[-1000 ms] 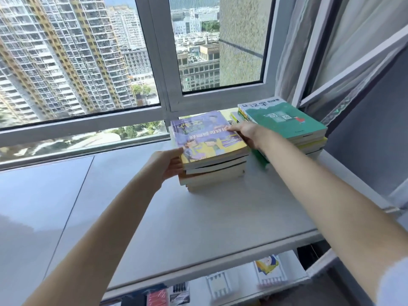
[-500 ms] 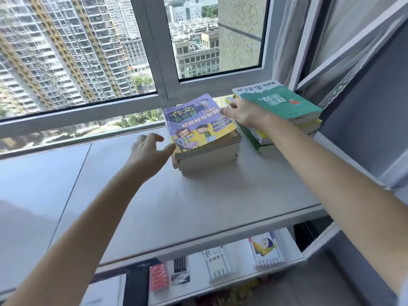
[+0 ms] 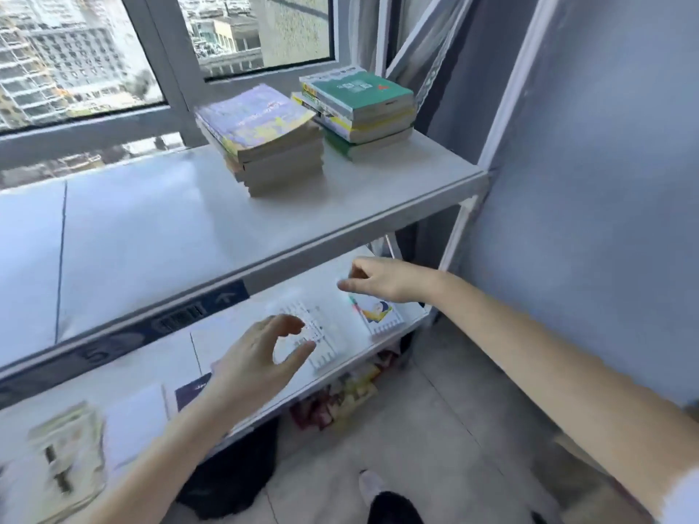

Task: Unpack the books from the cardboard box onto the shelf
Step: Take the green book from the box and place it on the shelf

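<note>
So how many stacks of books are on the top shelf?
2. The purple-topped stack sits by the window; the green-topped stack is just right of it. More could lie off-frame left.

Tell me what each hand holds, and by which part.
Nothing. The left hand and the right hand are both empty, fingers loosely curled, over the lower shelf; neither touches the books.

purple-topped book stack (image 3: 264, 139), green-topped stack (image 3: 357, 109) beside, on shelf (image 3: 181, 228)
</note>
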The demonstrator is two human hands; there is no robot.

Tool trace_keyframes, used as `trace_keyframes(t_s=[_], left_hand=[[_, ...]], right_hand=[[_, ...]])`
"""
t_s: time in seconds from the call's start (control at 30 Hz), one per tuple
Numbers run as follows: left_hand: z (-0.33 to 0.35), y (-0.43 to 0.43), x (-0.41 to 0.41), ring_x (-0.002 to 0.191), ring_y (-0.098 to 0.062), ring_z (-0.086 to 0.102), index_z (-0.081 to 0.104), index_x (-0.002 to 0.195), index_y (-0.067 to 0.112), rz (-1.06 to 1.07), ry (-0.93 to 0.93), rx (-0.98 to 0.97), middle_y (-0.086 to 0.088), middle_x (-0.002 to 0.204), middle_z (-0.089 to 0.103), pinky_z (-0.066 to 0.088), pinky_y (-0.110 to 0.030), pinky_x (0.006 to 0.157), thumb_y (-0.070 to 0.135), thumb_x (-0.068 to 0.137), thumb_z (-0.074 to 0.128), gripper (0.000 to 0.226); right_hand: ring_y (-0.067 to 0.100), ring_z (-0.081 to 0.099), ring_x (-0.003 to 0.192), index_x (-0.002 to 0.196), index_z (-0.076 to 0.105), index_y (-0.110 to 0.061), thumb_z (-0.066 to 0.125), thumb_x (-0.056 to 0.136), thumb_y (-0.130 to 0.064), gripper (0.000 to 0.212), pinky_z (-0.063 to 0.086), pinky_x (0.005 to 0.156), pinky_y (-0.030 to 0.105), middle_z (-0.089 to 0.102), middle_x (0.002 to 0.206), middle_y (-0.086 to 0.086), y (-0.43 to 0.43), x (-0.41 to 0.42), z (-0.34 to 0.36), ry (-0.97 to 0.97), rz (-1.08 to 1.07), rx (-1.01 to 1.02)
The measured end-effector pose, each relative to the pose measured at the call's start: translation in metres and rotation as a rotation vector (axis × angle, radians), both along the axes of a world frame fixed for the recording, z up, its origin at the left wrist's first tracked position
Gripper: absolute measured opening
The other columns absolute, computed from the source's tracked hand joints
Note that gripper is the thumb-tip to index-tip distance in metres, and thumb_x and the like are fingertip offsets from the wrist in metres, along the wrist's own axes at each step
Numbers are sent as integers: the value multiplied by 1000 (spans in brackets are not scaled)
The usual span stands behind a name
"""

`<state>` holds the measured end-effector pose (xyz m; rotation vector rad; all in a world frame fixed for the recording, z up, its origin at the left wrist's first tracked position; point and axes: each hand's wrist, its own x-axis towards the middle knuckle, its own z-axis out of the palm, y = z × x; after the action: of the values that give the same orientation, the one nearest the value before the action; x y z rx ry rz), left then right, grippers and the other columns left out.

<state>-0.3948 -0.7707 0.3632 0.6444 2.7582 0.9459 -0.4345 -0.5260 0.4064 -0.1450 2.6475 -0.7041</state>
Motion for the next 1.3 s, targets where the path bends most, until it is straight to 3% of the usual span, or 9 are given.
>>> trace_keyframes(t_s=[0.13, 0.2, 0.3, 0.43, 0.83, 0.97, 1.1, 1.2, 1.3], left_hand=[[-55, -6, 35, 129, -17, 41, 39, 136, 30, -109, -15, -342, 6, 139, 46, 37, -35, 97, 65, 86, 40, 62], [-77, -3, 55, 131, -21, 40, 36, 140, 24, -200, -22, -449, 0, 143, 43, 38, -37, 100, 64, 87, 39, 66], [-103, 10, 90, 130, -26, 41, 34, 142, 20, -320, -35, -607, -5, 143, 43, 40, -39, 99, 66, 88, 36, 71], [-117, 56, 141, 129, -27, 41, 40, 137, 18, -441, -46, -700, -6, 140, 45, 43, -40, 98, 69, 85, 36, 72], [-107, 306, 315, 132, -26, 40, 41, 138, 14, -732, 180, -574, -7, 139, 48, 36, -38, 104, 58, 89, 45, 66], [-103, 369, 355, 134, -24, 38, 42, 138, 17, -782, 178, -546, -5, 142, 46, 38, -40, 103, 59, 87, 45, 66], [-103, 424, 378, 134, -24, 39, 41, 139, 18, -867, 195, -544, -5, 142, 47, 38, -40, 103, 59, 88, 43, 65], [-114, 471, 382, 134, -24, 38, 42, 138, 17, -926, 182, -563, -5, 142, 47, 38, -40, 103, 57, 89, 44, 63], [-132, 517, 384, 131, -25, 40, 44, 136, 17, -963, 134, -575, -5, 139, 49, 40, -40, 100, 57, 89, 44, 62]], right_hand=[[20, 46, 91, 113, 47, -17, 42, 90, -58, 47, 36, 72, 31, 50, 95, -7, -4, 72, -56, -180, -117, 91], [25, 51, 103, 130, 43, -12, 43, 90, -57, 60, 41, 78, 33, 54, 118, 4, 5, 112, -82, -224, -228, 146], [31, 42, 129, 142, 32, -7, 42, 92, -54, 70, 38, 97, 35, 38, 146, 15, 29, 178, -112, -282, -372, 193], [30, 41, 130, 143, 30, -7, 39, 91, -57, 73, 38, 100, 37, 37, 147, 14, 77, 265, -128, -331, -520, 206], [29, 34, 137, 148, 21, -6, 36, 93, -57, 76, 33, 106, 36, 25, 155, 13, 266, 527, -137, -341, -926, 38], [28, 41, 132, 146, 29, -9, 38, 94, -55, 70, 35, 105, 37, 36, 150, 11, 311, 586, -140, -318, -1031, -16], [25, 52, 116, 138, 42, -10, 37, 94, -54, 62, 45, 92, 35, 51, 135, 8, 353, 616, -145, -354, -1069, -55], [15, 53, 87, 108, 56, -21, 37, 93, -57, 44, 39, 66, 25, 51, 104, 0, 385, 630, -156, -375, -1110, -62], [21, 54, 114, 127, 51, -15, 36, 94, -56, 55, 43, 90, 31, 48, 136, 7, 418, 638, -181, -411, -1171, -126]])
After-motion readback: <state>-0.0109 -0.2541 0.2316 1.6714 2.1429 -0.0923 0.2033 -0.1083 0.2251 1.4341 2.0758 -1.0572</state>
